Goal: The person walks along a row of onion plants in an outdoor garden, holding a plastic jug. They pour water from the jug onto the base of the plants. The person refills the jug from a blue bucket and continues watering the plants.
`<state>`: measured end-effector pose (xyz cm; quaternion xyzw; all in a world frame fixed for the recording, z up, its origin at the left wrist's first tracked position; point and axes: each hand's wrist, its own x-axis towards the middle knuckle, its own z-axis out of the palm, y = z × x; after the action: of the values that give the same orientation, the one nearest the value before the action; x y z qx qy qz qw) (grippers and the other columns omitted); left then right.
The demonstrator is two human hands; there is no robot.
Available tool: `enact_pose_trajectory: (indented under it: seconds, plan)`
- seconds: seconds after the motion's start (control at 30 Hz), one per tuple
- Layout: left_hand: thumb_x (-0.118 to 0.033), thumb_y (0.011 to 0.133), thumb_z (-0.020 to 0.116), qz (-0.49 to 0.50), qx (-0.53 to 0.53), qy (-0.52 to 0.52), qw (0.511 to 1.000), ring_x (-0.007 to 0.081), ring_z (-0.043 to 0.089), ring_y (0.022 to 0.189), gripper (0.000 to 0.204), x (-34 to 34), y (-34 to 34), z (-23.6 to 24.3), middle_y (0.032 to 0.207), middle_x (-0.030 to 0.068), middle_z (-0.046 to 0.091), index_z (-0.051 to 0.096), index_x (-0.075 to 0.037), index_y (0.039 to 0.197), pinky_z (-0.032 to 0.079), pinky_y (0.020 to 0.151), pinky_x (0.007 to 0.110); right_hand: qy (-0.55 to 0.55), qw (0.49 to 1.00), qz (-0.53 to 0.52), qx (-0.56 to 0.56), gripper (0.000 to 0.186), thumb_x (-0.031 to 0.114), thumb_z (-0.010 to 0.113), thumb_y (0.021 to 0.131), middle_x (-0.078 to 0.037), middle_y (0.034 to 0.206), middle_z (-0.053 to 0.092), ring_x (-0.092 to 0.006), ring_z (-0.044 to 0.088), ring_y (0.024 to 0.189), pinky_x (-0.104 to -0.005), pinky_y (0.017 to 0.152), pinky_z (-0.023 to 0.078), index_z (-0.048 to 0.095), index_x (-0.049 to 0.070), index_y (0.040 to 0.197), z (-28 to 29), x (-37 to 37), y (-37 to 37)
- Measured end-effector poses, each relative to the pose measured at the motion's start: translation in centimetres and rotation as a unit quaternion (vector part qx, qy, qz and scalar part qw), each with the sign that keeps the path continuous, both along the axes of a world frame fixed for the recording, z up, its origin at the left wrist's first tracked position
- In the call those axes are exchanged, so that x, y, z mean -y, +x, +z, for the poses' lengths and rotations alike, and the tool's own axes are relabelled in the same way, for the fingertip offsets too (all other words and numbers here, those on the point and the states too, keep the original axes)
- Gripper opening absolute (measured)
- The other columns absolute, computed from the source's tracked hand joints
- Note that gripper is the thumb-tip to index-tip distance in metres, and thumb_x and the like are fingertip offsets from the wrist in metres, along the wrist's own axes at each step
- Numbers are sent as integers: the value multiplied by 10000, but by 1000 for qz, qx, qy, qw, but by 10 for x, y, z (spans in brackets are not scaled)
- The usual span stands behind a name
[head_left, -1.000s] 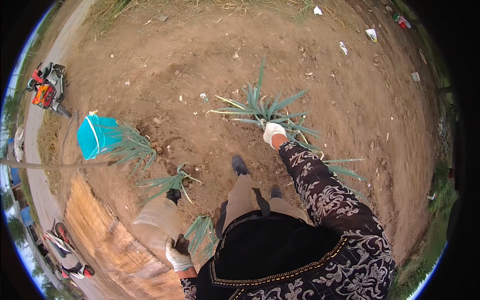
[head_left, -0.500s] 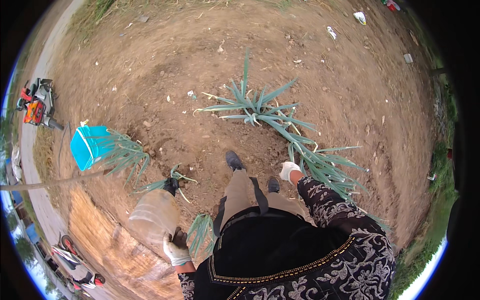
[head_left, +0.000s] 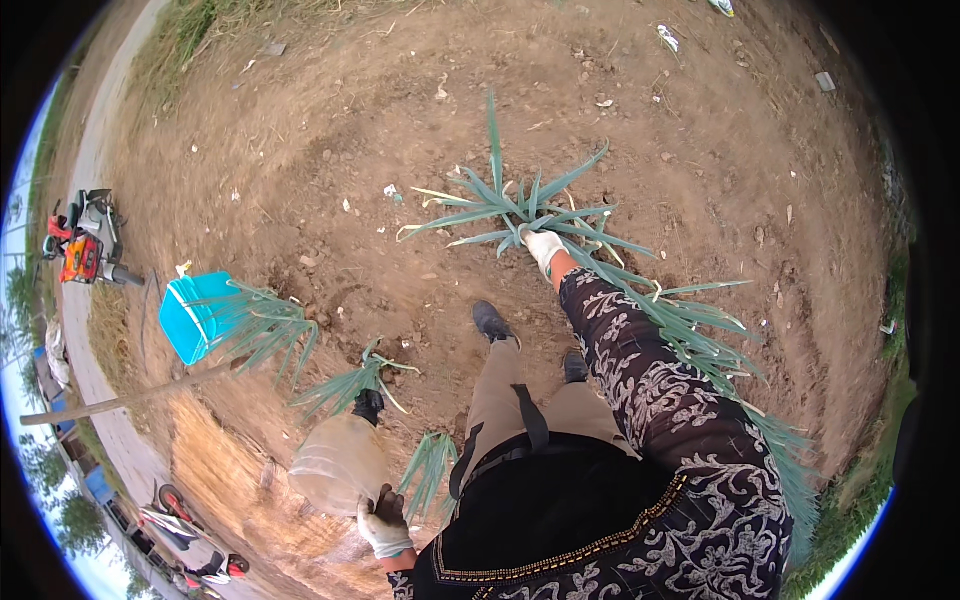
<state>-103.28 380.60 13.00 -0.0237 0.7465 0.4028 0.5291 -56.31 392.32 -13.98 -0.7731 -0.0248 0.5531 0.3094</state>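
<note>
My left hand (head_left: 383, 525), in a white glove with dark fingers, grips the edge of a cloudy, see-through plastic jug (head_left: 340, 465). A dark piece (head_left: 368, 405) shows at the jug's far end; I cannot tell what it is. My right hand (head_left: 543, 250), in a whitish glove, reaches ahead to the base of a bluish-green onion plant (head_left: 510, 205) with spread leaves. Its fingers are drawn together against the leaves, and what they hold is hidden. More onion plants (head_left: 675, 310) run in a row beneath and beside my right arm.
A turquoise bucket (head_left: 195, 318) stands to the left beside a clump of onion leaves (head_left: 275, 335). Smaller clumps (head_left: 345, 388) grow near the jug. A long pole (head_left: 130, 402) crosses at the left. Beyond are an orange-and-red machine (head_left: 82, 258) and a parked motorbike (head_left: 190, 540).
My right hand has moved forward and left, from beside the row to the far plant's base. My left hand keeps its hold on the jug. The whole view has shifted slightly.
</note>
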Motion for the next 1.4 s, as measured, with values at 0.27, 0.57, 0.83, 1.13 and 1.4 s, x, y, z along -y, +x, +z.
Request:
enact_pose_trajectory:
  seconds: [0.27,0.57,0.83,1.13,1.4]
  plan:
    - [-287,864,396,-69,65,14,995,168,427,611,232,-2,-33,-2,798,86,512,491,-90,941,363,573,311,-121,993,-5,1,547,420,577,797,-215,1092,582,-300,541,1046,-348,836,403,567,-53,1071,-65,-3,1]
    - [-301,873,402,-55,-4,-21,998,177,453,607,277,-21,-13,-4,800,102,547,511,-65,970,381,595,316,-117,982,-95,-115,411,399,449,889,-109,840,590,-226,539,723,-348,666,417,570,15,975,-79,37,-5]
    - [-277,844,453,-31,-1,-16,999,206,532,594,251,-3,-7,-12,801,139,600,542,-85,979,417,569,319,-184,891,378,168,512,460,390,879,-185,1014,616,-337,567,986,-393,820,439,596,20,1041,-50,50,26]
    - [-303,872,410,-59,18,-4,998,219,512,717,283,22,6,-8,921,141,572,515,-88,1022,411,665,352,-133,940,263,171,433,376,575,789,-208,1064,588,-339,544,1029,-379,864,442,605,17,1031,2,97,-22]
    - [-281,831,484,-56,60,43,996,261,568,689,282,39,24,-12,865,160,600,498,-84,1033,457,629,369,-27,948,236,214,421,327,637,780,-149,1007,624,-247,589,905,-325,824,446,589,-12,1026,-25,198,-14]
